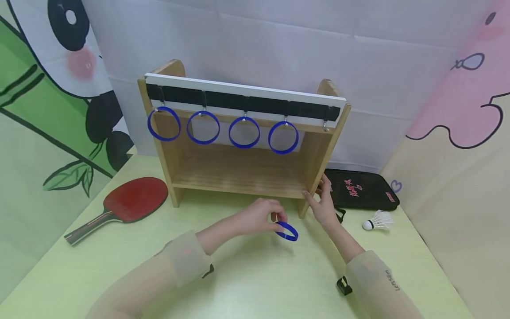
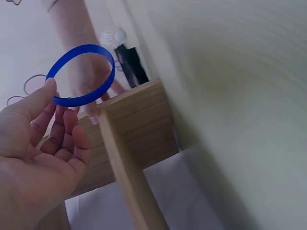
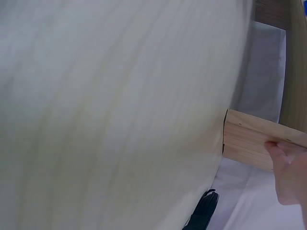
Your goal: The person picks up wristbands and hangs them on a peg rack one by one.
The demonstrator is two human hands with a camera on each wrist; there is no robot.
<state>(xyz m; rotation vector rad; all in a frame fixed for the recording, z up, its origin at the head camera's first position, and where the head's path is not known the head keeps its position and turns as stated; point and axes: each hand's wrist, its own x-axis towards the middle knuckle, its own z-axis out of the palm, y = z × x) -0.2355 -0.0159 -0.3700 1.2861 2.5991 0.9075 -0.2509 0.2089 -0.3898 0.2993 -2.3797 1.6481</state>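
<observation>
My left hand (image 1: 260,217) pinches a thin blue ring (image 1: 292,237) between thumb and fingers, above the table in front of a small wooden shelf (image 1: 239,191). In the left wrist view the ring (image 2: 82,101) tilts up from the thumb (image 2: 41,98), and the other fingers curl below it. My right hand (image 1: 324,208) grips the lower right side panel of the shelf, thumb at its front edge. The right wrist view shows this hand (image 3: 290,177) at the panel (image 3: 247,139). Several blue rings (image 1: 244,146) hang from hooks on the black-and-white top bar; the rightmost hook (image 1: 326,127) is bare.
A red table tennis paddle (image 1: 135,199) lies left of the shelf. To the right are a black zip case (image 1: 358,190) and a white shuttlecock (image 1: 378,220). A pale cloth wall (image 1: 271,48) stands right behind the shelf.
</observation>
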